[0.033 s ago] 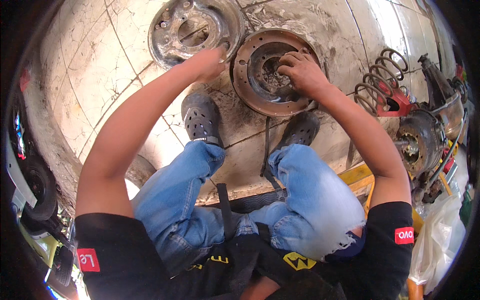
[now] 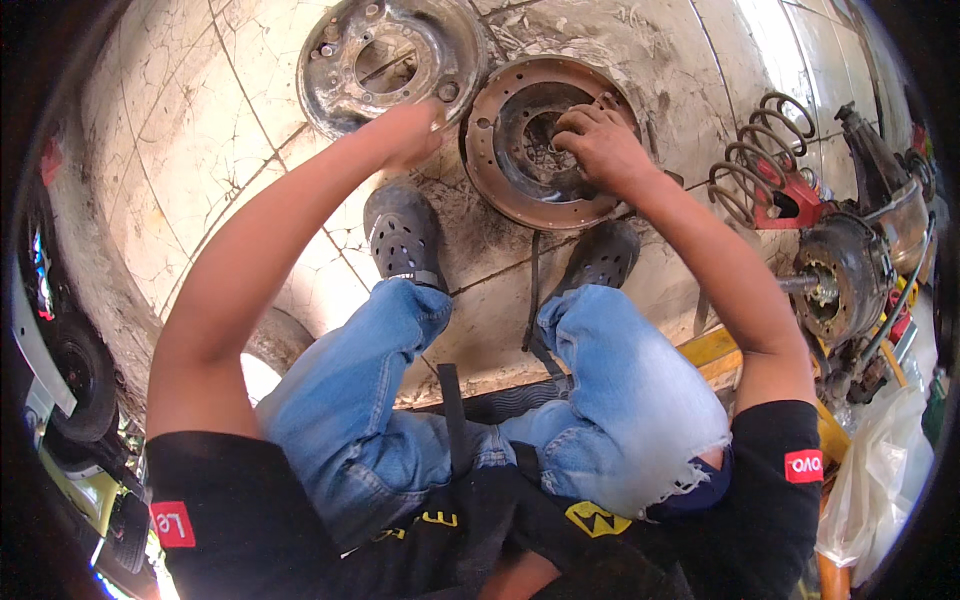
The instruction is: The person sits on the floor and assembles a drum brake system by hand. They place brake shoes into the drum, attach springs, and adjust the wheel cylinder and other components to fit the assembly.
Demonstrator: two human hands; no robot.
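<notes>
On the floor ahead lies a grey round metal plate with a large centre hole and several bolts, perhaps a brake backing plate. Touching or nearly touching it on the right is a rusty brown brake drum with a dark recessed middle. My left hand is closed near the grey plate's lower right edge; its curled fingers hide whatever they may hold. Over the right side of the drum, my right hand curls its fingers down onto it, its thumb hidden. A small dark piece shows beside the knuckles.
My dark clogs stand just short of the drum. To the right are a rusty coil spring, a red metal part and a greasy hub. A clear plastic bag lies lower right. Tyres stand far left.
My left hand has shifted slightly left and turned at the wrist, showing more of the grey plate's right hole. My right hand stays on the drum almost unmoved.
</notes>
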